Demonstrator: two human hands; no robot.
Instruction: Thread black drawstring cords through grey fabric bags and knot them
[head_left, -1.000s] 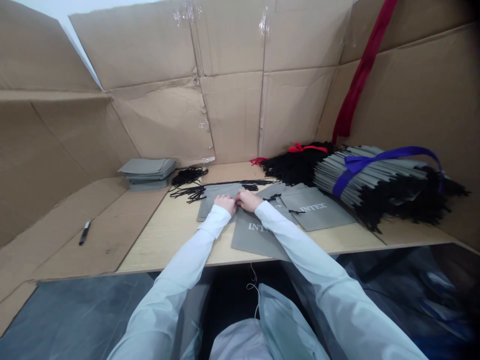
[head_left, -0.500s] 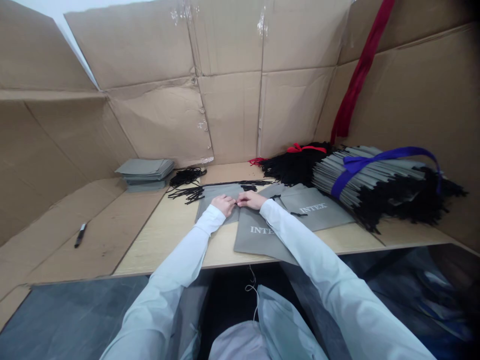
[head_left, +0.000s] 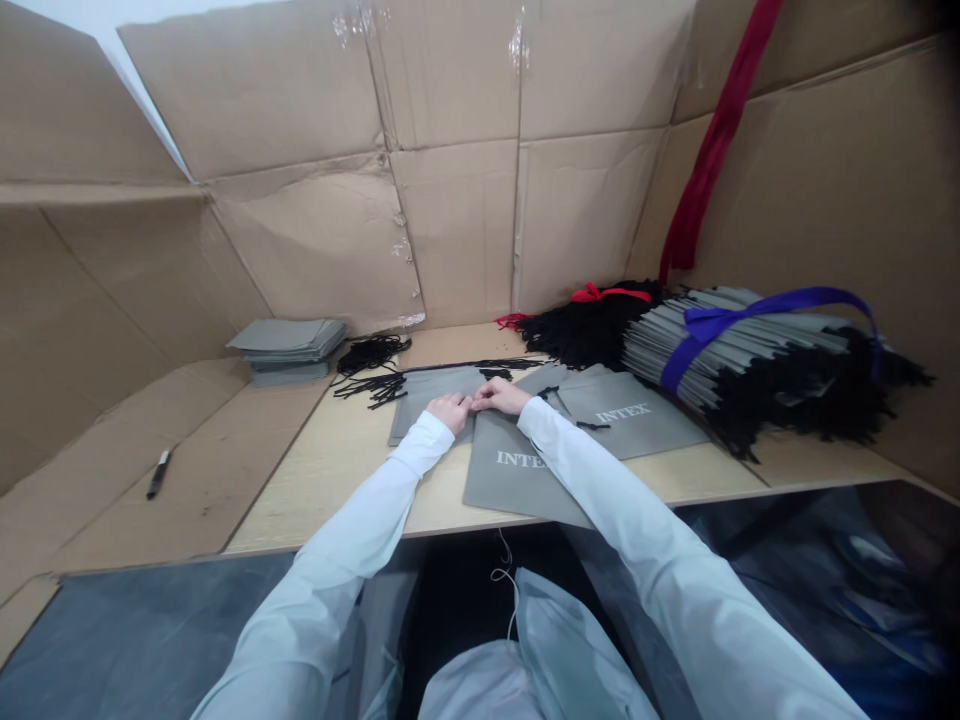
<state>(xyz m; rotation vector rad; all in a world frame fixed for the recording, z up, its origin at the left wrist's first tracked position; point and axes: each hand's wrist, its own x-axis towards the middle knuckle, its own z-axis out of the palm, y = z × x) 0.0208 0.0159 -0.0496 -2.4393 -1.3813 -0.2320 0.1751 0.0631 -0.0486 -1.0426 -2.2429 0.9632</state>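
My left hand (head_left: 449, 409) and my right hand (head_left: 498, 397) meet fingertip to fingertip at the top edge of a grey "INTEX" bag (head_left: 504, 476) lying flat on the wooden table (head_left: 352, 470). Both hands have curled, pinching fingers pressed on the bag's top hem; what they pinch is too small to make out. A second grey bag (head_left: 427, 392) lies under my left hand. Another "INTEX" bag (head_left: 634, 420) lies to the right. Loose black cords (head_left: 375, 370) are scattered just beyond the hands.
A bundle of grey bags tied with a purple ribbon (head_left: 739, 345) sits at the right, a black cord pile with a red tie (head_left: 589, 325) behind it. A small stack of grey bags (head_left: 289, 345) and a black marker (head_left: 157, 473) lie at the left. Cardboard walls surround the table.
My hands stay together at the bag's top edge, with only slight finger movement. The view has shifted a little.
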